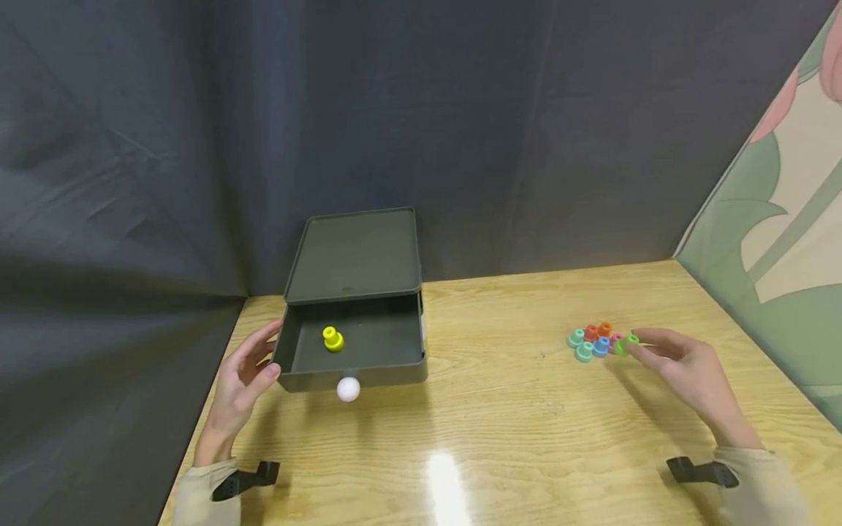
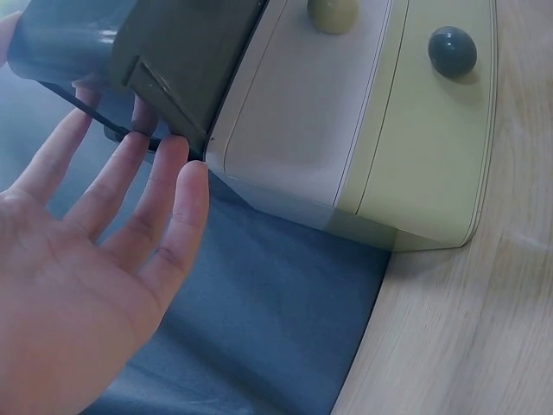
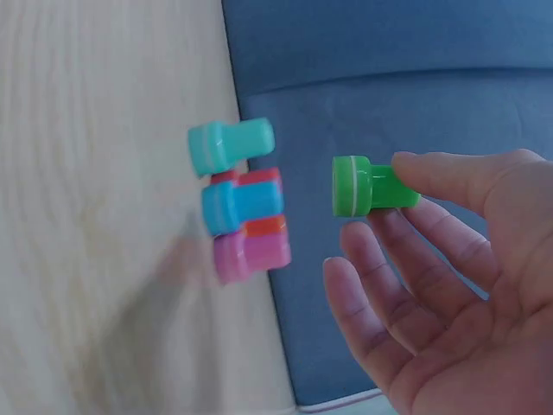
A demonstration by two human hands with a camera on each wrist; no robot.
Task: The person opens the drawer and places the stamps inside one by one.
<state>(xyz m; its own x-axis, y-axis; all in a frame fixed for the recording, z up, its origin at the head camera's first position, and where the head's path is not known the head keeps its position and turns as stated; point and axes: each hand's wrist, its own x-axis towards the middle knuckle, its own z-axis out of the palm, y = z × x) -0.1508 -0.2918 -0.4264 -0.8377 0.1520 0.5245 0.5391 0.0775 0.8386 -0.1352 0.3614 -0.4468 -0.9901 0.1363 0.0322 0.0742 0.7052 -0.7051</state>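
My right hand point(image 1: 687, 369) pinches a green toy stamp point(image 3: 367, 186) between thumb and fingers, raised above the table beside a cluster of other stamps. That cluster holds two teal stamps point(image 1: 584, 352), a blue stamp point(image 3: 242, 206), a pink stamp point(image 3: 251, 253), and red and orange ones partly hidden in the right wrist view. At the left, my left hand point(image 1: 240, 383) rests against the pulled-out dark drawer point(image 1: 381, 376), thumb by its front corner and extended fingers along its side. Inside lies a yellow stamp point(image 1: 333, 339); a white knob point(image 1: 348, 389) sticks out in front.
The drawer belongs to a small cabinet point(image 1: 355, 256) with a dark top. Below it, the left wrist view has a pale pinkish drawer point(image 2: 298, 112) and a yellow-green drawer point(image 2: 423, 147), both closed. A dark curtain point(image 1: 473, 146) hangs behind the wooden table point(image 1: 500, 394).
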